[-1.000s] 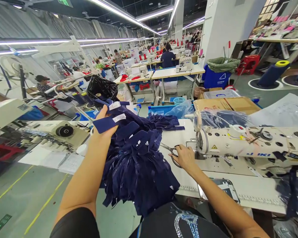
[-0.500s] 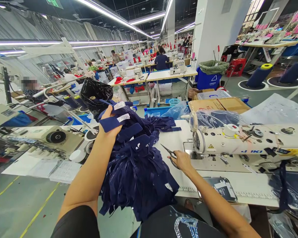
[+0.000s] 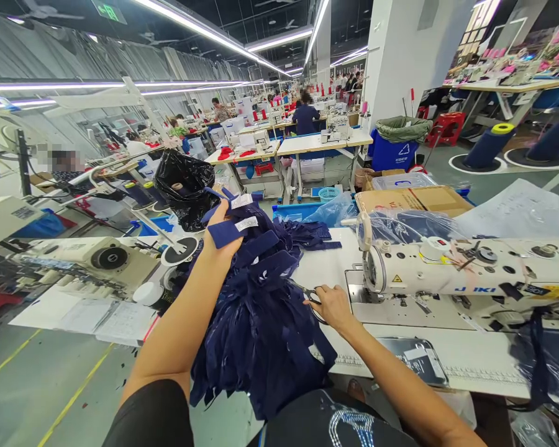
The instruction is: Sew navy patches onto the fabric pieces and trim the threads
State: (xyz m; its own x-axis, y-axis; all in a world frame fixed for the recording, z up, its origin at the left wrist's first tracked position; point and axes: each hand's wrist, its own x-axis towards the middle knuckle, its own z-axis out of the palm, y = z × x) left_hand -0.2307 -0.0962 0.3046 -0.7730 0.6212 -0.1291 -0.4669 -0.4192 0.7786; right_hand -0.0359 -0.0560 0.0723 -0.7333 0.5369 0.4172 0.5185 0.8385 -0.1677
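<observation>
My left hand is closed on navy fabric strips with small white printed labels, at the upper left end of a large navy bundle. That bundle spills over the table's front edge towards my lap. To its right, my right hand grips a pair of scissors by the handles. Their blades point left at the bundle's edge, and the tips are hard to make out against the cloth. The white sewing table lies beneath.
Just right of my right hand stands a sewing machine. A phone-like dark object lies near the table's front edge. Behind are a cardboard box and a black plastic bag. Another machine stands left.
My left hand has moved right with the labelled strips. My right hand has shifted slightly left, bringing the scissor blades from above bare table to the bundle's edge.
</observation>
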